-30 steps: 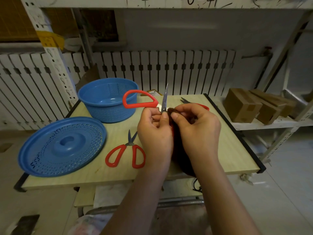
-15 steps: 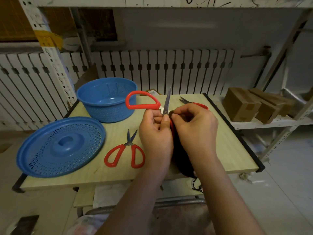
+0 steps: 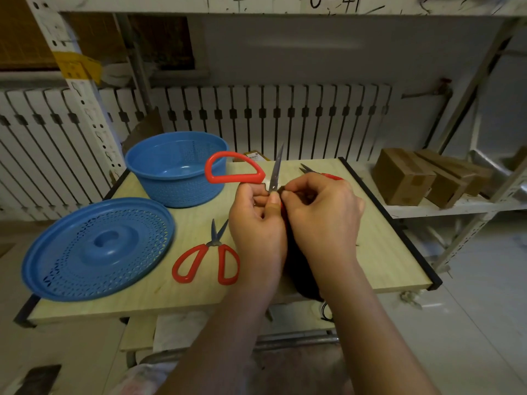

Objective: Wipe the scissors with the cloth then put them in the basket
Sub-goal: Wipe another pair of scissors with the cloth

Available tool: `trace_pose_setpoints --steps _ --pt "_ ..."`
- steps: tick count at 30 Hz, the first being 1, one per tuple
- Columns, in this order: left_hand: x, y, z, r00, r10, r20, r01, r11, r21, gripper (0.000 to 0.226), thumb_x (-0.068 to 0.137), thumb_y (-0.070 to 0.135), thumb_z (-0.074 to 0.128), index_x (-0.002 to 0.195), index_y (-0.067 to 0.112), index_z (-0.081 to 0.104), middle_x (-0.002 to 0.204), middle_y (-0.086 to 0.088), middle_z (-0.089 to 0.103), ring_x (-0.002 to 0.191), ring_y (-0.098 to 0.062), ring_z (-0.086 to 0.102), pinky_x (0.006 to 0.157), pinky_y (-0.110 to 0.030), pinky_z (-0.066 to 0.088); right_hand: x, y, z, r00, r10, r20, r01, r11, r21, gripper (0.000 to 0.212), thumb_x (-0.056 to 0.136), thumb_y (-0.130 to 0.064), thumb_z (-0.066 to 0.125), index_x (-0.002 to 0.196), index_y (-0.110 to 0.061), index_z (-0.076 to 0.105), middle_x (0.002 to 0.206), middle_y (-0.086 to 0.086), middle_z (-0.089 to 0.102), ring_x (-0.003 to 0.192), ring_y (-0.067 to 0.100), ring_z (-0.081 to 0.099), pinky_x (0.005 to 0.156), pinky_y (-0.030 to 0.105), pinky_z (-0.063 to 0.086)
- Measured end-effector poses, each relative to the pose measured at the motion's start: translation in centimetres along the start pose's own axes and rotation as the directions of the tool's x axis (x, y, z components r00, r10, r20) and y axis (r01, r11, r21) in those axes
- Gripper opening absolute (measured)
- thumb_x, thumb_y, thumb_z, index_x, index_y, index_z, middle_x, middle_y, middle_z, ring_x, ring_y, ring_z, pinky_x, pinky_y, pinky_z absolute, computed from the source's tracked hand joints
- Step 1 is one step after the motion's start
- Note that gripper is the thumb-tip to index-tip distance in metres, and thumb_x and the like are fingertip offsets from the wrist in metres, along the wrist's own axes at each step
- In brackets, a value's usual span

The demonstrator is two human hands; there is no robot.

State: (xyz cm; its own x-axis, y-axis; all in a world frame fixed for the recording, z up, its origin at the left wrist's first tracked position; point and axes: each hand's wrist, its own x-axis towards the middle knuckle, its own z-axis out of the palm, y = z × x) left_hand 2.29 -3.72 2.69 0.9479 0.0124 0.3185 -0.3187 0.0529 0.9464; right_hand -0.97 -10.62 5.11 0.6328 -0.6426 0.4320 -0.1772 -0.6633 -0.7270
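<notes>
Blue basket [image 3: 176, 169] stands far left on worktop [image 3: 379, 252], lid [image 3: 97, 249] near left. Both hands' grips pinch held scissors [image 3: 275, 173] centrally, above spare scissors [image 3: 208, 252]; blade upright, pointing far.

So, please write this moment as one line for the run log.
step: wiping | left hand: holds red-handled steel scissors | right hand: dark cloth | blue plastic basket: empty

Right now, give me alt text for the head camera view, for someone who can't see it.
Two hands hold red-handled scissors upright over a pale wooden table: the left hand grips them, the right hand pinches a dark cloth at the blade's base. A blue perforated basket, its blue lid and a second red-handled pair sit to the left.
</notes>
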Motion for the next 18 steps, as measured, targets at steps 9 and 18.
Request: trace_pose_setpoints --steps 9,18 --pt "0.0 -0.2 -0.4 1.0 -0.001 0.02 0.001 1.0 0.004 0.019 0.093 0.005 0.056 0.085 0.022 0.053 0.081 -0.011 0.062 0.068 -0.021 0.061 0.063 -0.033 0.053 0.3 -0.2 0.0 1.0 0.013 0.024 -0.014 1.0 0.027 0.01 0.082 -0.031 0.071 0.074 -0.034 0.067 0.075 -0.016 0.065 0.095 0.014 0.058 0.097 0.04 0.039" --pt "0.3 0.0 -0.8 1.0 0.0 0.026 0.0 1.0 -0.006 0.022 0.093 0.005 0.056 0.084 0.024 0.052 0.079 -0.008 0.06 0.068 -0.02 0.059 0.061 -0.03 0.051 0.6 -0.3 -0.3 1.0 0.007 0.013 -0.007 0.999 0.037 0.008 0.082 -0.03 0.07 0.075 -0.032 0.067 0.076 -0.016 0.064 0.095 0.015 0.058 0.096 0.042 0.041"
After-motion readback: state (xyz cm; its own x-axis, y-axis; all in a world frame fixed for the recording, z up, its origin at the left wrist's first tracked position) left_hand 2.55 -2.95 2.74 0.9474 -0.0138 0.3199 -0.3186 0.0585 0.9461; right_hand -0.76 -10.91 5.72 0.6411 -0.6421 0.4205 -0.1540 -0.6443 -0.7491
